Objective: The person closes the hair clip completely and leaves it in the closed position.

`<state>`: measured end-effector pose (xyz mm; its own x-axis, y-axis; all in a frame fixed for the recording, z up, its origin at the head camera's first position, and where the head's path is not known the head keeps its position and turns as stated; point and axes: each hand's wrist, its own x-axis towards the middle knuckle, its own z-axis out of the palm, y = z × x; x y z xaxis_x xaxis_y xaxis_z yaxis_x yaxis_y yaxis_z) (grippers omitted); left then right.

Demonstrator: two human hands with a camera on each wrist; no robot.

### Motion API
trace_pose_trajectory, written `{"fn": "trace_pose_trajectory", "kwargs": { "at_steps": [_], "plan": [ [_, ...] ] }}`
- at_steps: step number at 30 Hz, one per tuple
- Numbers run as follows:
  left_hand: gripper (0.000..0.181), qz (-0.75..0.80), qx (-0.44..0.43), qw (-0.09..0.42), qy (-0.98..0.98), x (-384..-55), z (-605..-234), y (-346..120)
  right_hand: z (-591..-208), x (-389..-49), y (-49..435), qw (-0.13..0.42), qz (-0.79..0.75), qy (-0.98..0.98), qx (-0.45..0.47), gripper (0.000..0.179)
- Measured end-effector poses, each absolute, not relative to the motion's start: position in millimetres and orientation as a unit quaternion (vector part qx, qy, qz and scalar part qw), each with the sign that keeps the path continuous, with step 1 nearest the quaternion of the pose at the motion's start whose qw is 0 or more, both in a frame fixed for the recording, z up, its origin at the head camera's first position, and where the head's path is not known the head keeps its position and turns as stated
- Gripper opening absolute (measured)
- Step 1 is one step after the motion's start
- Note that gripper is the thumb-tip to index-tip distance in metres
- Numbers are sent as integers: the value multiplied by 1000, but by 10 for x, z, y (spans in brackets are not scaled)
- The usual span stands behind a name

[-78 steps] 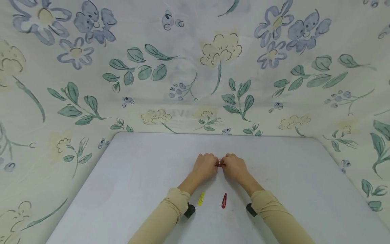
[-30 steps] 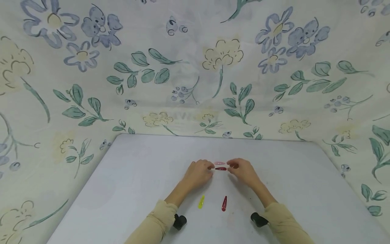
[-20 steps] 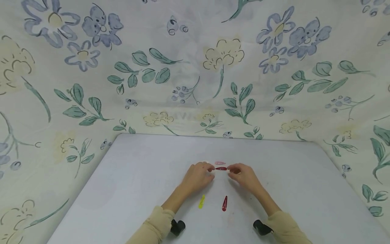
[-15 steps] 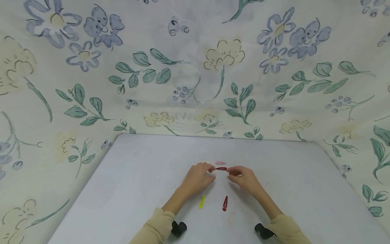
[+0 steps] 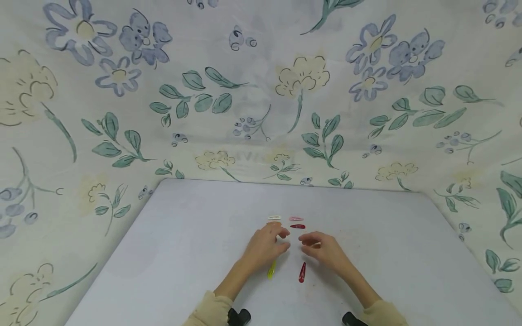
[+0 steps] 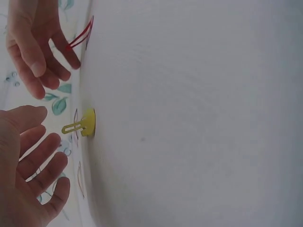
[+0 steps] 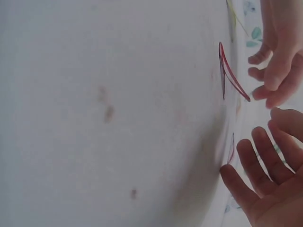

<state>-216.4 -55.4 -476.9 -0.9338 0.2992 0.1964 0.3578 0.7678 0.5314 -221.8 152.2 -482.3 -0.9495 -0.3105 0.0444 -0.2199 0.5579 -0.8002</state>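
Observation:
In the head view my left hand [image 5: 265,246] hovers between two rows of snap hair clips, holding nothing, its fingers relaxed. My right hand [image 5: 325,249] faces it across a small gap, fingers loosely bent, also holding nothing. Just beyond the hands lie a dark red clip [image 5: 298,226] and a pink clip [image 5: 296,218]. A white clip [image 5: 274,217] lies past the left fingers, and an orange clip [image 5: 274,222] is partly covered by them. Nearer the body are a yellow clip [image 5: 271,270], partly hidden by the left hand, and a red clip [image 5: 302,272]; the wrist views show both sprung apart.
All the clips lie on a white tabletop [image 5: 195,226]. Behind and beside it hangs floral cloth [image 5: 261,104]. Black wrist cameras, such as the left one [image 5: 239,317], sit under the sleeve cuffs. Small brownish spots [image 7: 109,113] mark the table in the right wrist view.
Both hands first gripped the dark red clip together at the far row. They let it go beside the pink one, moved apart, then drew back toward the body, uncovering the white and orange clips.

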Motion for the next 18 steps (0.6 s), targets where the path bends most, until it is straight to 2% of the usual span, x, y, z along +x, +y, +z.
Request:
{"fn": "trace_pose_trajectory", "kwargs": {
  "at_steps": [5, 11, 18],
  "plan": [
    [25, -306, -173, 26, -936, -2055, -4751, -542, -4839, -2148, 1555, 59, -438, 883, -157, 22],
    [24, -277, -200, 30, -939, -1956, -4745, -520, -4868, -2074, 1605, 69, -422, 889, -165, 23],
    [23, -272, -213, -1, -939, -1832, -4738, -494, -4864, -2022, 1601, 68, -385, 896, -209, 23]
  ]
}}
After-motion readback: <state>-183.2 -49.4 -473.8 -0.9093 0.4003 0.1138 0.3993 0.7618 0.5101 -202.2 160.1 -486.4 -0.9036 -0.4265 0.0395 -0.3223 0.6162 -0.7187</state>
